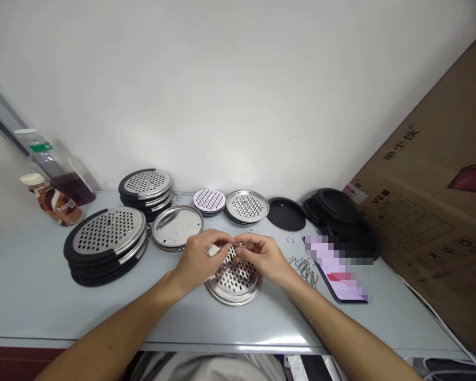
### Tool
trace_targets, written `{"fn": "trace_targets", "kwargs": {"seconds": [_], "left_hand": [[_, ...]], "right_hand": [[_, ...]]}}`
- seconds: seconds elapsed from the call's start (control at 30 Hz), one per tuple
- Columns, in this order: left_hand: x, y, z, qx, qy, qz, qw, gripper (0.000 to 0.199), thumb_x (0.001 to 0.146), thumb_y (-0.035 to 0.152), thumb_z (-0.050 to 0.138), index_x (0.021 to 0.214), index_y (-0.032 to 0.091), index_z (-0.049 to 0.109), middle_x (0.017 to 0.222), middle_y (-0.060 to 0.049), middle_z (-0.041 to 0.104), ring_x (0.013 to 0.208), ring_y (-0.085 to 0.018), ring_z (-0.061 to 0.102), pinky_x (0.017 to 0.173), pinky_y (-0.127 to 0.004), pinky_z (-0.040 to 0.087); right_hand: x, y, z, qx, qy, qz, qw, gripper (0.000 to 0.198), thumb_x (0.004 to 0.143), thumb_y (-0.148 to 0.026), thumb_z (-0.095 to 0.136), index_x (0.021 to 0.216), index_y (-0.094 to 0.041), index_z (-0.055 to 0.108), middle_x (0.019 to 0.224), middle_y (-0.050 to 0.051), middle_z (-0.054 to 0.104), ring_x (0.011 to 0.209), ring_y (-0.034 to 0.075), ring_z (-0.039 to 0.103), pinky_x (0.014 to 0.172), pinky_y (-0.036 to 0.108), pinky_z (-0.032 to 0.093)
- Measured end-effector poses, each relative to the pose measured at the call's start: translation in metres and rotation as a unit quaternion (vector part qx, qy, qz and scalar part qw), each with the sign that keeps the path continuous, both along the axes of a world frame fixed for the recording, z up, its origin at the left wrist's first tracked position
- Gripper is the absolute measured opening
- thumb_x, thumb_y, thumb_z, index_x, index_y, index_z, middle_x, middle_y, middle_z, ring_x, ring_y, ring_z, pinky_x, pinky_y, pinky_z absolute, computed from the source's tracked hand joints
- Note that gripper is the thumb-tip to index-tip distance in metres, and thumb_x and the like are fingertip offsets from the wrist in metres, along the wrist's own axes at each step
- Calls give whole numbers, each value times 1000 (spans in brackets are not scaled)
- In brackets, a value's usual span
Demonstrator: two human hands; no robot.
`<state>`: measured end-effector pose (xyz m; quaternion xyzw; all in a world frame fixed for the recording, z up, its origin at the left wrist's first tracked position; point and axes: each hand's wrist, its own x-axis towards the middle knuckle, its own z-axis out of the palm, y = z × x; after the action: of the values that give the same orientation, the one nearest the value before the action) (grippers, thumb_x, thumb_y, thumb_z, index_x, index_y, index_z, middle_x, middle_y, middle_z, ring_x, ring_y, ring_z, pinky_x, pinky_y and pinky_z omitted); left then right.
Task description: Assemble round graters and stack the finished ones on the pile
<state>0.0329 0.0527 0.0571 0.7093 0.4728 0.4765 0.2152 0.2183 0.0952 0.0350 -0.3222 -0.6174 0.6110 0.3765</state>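
A round metal grater disc (234, 295) lies on the table in front of me. Over its far edge, my left hand (204, 259) and my right hand (265, 256) meet with their fingertips pinched. Between them shows a small shiny metal ring (239, 245), mostly covered by the fingers; its exact shape is hard to make out. Both hands are closed on it. To the right of my right hand is a loose pile of metal wire clips (306, 272), with a single split ring (290, 240) behind it.
Stacked black-rimmed graters (109, 233) stand left, with another stack (147, 185) behind. A plain metal disc (177, 225), a purple grater plate (209, 200), a grater disc (247, 206) and black lids (337, 206) line the back. A phone (343, 278), bottles (55, 201) and a carton (432, 211) flank them.
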Motion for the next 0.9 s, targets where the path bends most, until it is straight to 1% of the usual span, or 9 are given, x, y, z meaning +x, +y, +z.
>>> {"fn": "trace_targets", "kwargs": {"seconds": [0.17,0.27,0.4,0.53,0.57,0.63,0.7,0.77,0.9], "left_hand": [[-2,4,0,-127,-103,-7,986,7,83,23,67,87,19,70,83,-1,72,79,-16,67,75,-26,53],[0,3,1,-157,-114,-34,980,7,82,23,67,87,19,70,84,-1,72,80,-16,67,75,-26,53],[1,0,3,-100,-81,0,992,5,83,19,65,86,19,69,83,-1,71,78,-15,66,74,-26,52],[0,0,0,51,28,2,998,13,82,10,62,86,20,69,81,0,71,77,-15,63,74,-28,49],[-1,0,0,83,54,-10,995,15,82,8,61,86,20,69,81,0,71,78,-15,62,76,-28,48],[-3,1,0,109,85,-35,990,16,83,7,60,87,21,68,82,1,72,79,-15,62,77,-29,48],[-4,2,1,92,99,-46,990,15,85,10,60,90,21,67,84,1,72,82,-15,62,79,-29,48],[-5,2,1,52,121,-57,990,17,86,17,65,101,23,66,95,0,72,91,-17,62,85,-31,48],[-9,3,-7,-41,202,-91,974,61,77,39,77,131,26,53,132,-6,57,124,-26,50,105,-40,41]], "right_hand": [[2,1,9,-31,-5,-28,999,23,77,-34,74,90,-16,72,61,1,68,59,16,64,64,30,52],[5,1,10,4,-10,-26,1000,21,77,-31,73,94,-18,72,72,2,70,64,16,65,66,30,53],[9,1,11,128,-46,-43,990,14,78,-28,73,89,-19,75,85,5,72,78,17,66,72,30,52],[10,-2,16,276,-99,-84,952,9,82,-24,68,85,-19,76,85,6,71,82,18,65,78,32,49],[10,-2,16,276,-111,-80,951,8,81,-23,68,84,-19,75,86,6,71,83,18,64,79,32,49],[13,-1,17,202,-124,-42,971,8,80,-24,68,83,-18,73,82,5,71,77,17,64,74,31,49],[19,5,17,85,-123,19,989,14,79,-29,69,84,-17,72,72,3,69,67,15,62,64,28,49],[29,15,19,19,-132,45,990,20,79,-34,69,86,-15,72,64,1,65,59,14,59,58,26,47],[55,39,21,86,-254,-55,962,23,81,-35,62,83,-14,71,65,2,64,57,12,55,56,24,43]]}}
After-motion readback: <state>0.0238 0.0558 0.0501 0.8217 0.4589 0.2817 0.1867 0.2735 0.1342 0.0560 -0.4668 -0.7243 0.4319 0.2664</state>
